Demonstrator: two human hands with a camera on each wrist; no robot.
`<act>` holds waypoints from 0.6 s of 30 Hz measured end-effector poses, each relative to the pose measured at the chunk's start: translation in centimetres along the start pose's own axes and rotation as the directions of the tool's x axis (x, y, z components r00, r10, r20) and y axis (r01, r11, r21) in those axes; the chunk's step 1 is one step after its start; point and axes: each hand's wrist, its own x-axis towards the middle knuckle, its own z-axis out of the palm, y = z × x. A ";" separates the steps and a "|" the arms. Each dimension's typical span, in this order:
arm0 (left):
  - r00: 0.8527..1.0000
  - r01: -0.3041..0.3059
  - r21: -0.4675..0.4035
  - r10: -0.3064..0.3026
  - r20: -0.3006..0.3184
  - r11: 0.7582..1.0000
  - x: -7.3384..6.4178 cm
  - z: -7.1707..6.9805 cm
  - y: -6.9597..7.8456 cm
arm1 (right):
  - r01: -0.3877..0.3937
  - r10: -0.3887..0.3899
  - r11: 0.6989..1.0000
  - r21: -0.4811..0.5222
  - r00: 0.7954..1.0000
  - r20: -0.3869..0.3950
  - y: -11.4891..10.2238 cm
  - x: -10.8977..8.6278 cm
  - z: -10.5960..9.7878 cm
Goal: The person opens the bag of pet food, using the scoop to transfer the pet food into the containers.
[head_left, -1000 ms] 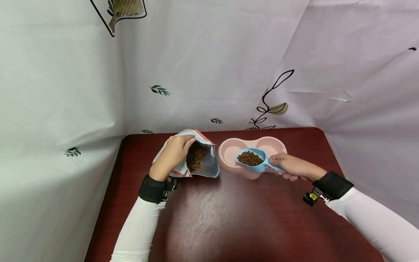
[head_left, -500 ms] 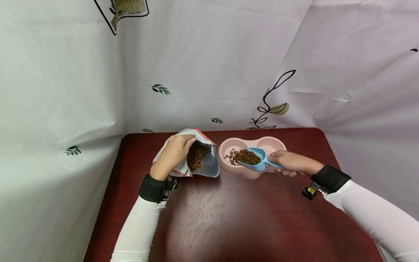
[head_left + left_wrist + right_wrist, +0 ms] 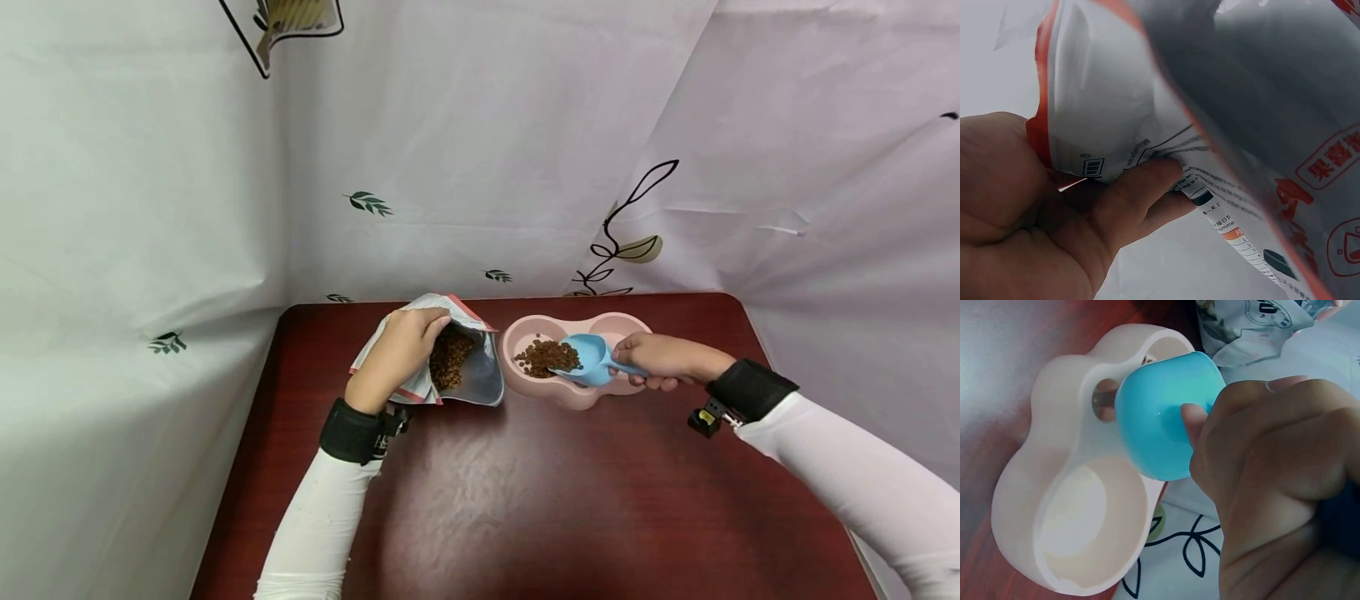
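Note:
My right hand [image 3: 660, 358] grips the handle of a light blue scoop [image 3: 592, 371], which is tilted left over the pink double pet bowl [image 3: 573, 400]. Brown kibble [image 3: 540, 358] slides off its lip into the bowl's left compartment, where some is piled. In the right wrist view, the scoop's rounded underside [image 3: 1166, 425] hides most of that compartment. My left hand [image 3: 399, 354] holds the edge of an opened bag [image 3: 486, 379], mouth facing right, with kibble inside. The left wrist view shows its fingers [image 3: 1141, 187] against the bag's printed white side [image 3: 1104, 94].
The dark red table [image 3: 480, 517] carries the bag and bowl near its back edge. A white patterned cloth [image 3: 465, 150] hangs behind and at the sides. The bowl's right compartment [image 3: 1085, 519] holds no kibble.
The scoop has tipped left, and its kibble has poured into the bowl's left compartment, which had none a second ago. The right hand shifted slightly left and up; the left hand stays on the bag.

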 end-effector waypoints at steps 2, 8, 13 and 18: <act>1.000 -0.002 -0.001 0.002 -0.001 1.000 0.0 0.0 0.0 | 0.008 -0.008 1.000 -0.009 1.000 0.003 -0.2 0.2 -0.1; 1.000 0.005 -0.012 -0.005 0.003 1.000 0.0 0.0 0.0 | 0.008 -0.009 0.997 -0.072 1.000 -0.013 -0.7 0.5 -0.2; 1.000 0.010 -0.003 -0.010 0.003 1.000 -0.1 0.1 0.0 | 0.000 -0.015 0.975 -0.222 0.998 -0.068 -1.3 0.3 0.0; 1.000 0.015 0.001 -0.015 0.004 1.000 0.0 0.0 0.0 | 0.034 -0.114 0.881 -0.471 0.983 -0.141 -2.0 0.2 0.7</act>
